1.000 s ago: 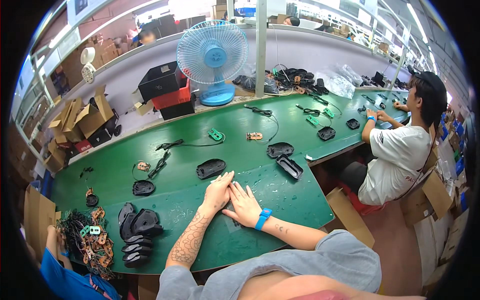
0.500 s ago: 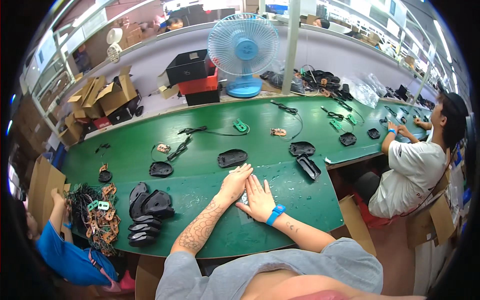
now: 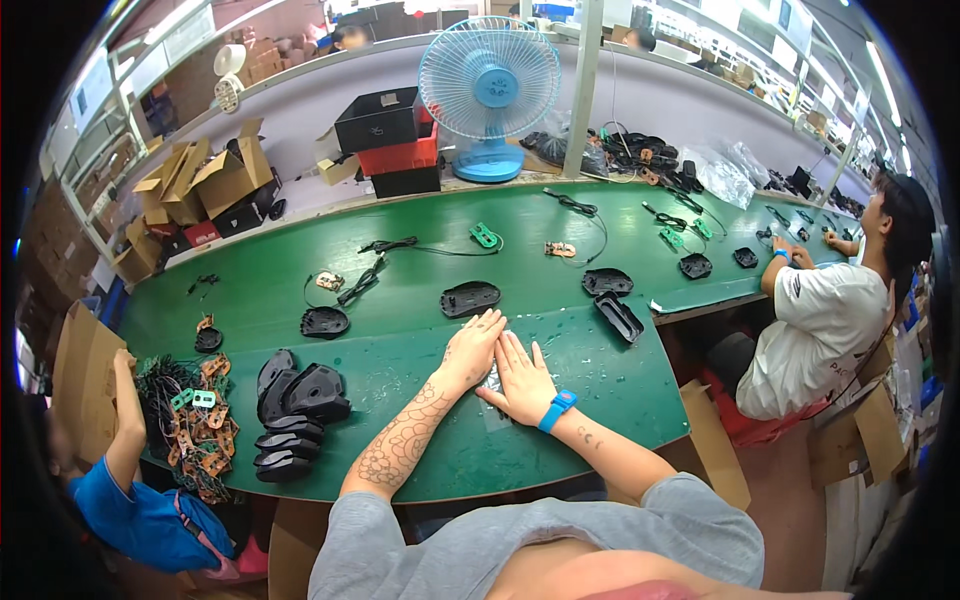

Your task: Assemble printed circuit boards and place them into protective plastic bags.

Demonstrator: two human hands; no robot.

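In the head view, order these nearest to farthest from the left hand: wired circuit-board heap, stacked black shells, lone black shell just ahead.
From the left hand:
1. Lone black shell, just ahead.
2. Stacked black shells, left.
3. Wired circuit-board heap, farther left.

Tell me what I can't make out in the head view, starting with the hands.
All in the head view:
- Full outline of the shiny patch: covered by the left hand and right hand.
- Both palms: turned away, hidden by the hands' own backs.
- Number of orange boards: they overlap among tangled wires.
- Inside of the red bin: covered by the black bin on top.
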